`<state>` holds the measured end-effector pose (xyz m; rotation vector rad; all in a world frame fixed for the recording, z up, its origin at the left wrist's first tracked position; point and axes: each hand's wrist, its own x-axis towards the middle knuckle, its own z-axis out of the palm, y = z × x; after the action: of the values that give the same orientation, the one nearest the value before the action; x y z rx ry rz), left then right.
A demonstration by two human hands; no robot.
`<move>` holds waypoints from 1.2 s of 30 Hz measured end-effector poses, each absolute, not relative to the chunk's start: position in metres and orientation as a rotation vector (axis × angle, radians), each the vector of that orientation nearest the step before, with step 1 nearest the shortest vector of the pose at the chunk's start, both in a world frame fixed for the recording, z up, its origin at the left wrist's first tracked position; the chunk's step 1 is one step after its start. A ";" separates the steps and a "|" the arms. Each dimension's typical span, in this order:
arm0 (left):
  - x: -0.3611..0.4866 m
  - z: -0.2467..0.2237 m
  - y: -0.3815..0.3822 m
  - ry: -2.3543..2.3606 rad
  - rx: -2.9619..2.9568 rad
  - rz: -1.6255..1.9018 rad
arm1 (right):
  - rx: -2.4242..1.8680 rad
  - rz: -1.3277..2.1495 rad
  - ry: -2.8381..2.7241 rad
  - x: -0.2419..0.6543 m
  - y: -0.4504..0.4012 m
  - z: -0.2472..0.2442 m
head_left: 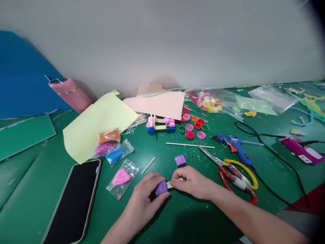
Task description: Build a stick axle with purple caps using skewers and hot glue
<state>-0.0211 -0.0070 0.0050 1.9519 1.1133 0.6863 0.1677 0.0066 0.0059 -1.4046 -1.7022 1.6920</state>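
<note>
1. Left grip: the left hand (144,191) was closed around a purple block (161,188), with the thumb along its near side and the fingers over its far side.
2. Right grip: the right hand (194,181) pinched a few pale sticks (169,185) between thumb and fingers, their ends directed at the block's right side.
3. Position of the workpiece: block and sticks were together between the two hands, low over the worktop (203,220). Whether the stick ends had entered the block could not be told.
4. Step in hand (judgement): the sticks were apparently being fitted to, or aligned with, the block.
5. Next move (judgement): it called for a steady left hold, a light pinch close to the block and a straight push, since side load could have bent the sticks or dented the block.
6. Just beyond the hands: a second purple block (180,160) lay beyond the right hand; a short stick (148,165) lay beyond the left.
7. Farther out: a long stick (190,145) lay crosswise, its right part near the tip of the scissors (238,183). The glue gun (237,147) lay beyond the scissors, and a small wheeled model (160,127) stood near loose coloured caps (189,135).
</note>
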 end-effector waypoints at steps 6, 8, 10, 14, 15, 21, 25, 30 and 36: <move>-0.022 0.002 -0.008 1.106 1.941 0.681 | -1.406 1.705 -1.703 0.168 0.007 0.004; -0.022 0.002 -0.008 1.106 1.947 0.685 | -1.405 1.703 -1.704 0.168 0.007 0.003; -0.022 0.001 -0.008 1.102 1.953 0.688 | -1.405 1.697 -1.707 0.168 0.006 0.003; -0.023 0.000 -0.009 1.097 1.952 0.691 | -1.409 1.690 -1.711 0.169 0.006 0.003; -0.023 0.000 -0.009 1.097 1.951 0.692 | -1.409 1.690 -1.712 0.169 0.006 0.003; -0.023 -0.001 -0.008 1.095 1.938 0.692 | -1.405 1.689 -1.713 0.169 0.006 0.003; -0.023 0.000 -0.008 1.088 1.935 0.696 | -1.401 1.697 -1.712 0.168 0.006 0.004; -0.022 0.002 -0.008 1.091 1.942 0.688 | -1.404 1.701 -1.708 0.168 0.007 0.005; -0.021 0.001 -0.007 1.094 1.957 0.676 | -1.409 1.692 -1.707 0.168 0.007 0.005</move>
<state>-0.0214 -0.0072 0.0014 1.9573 1.0935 0.6761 0.1677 0.0067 0.0050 -1.4092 -1.7073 1.6916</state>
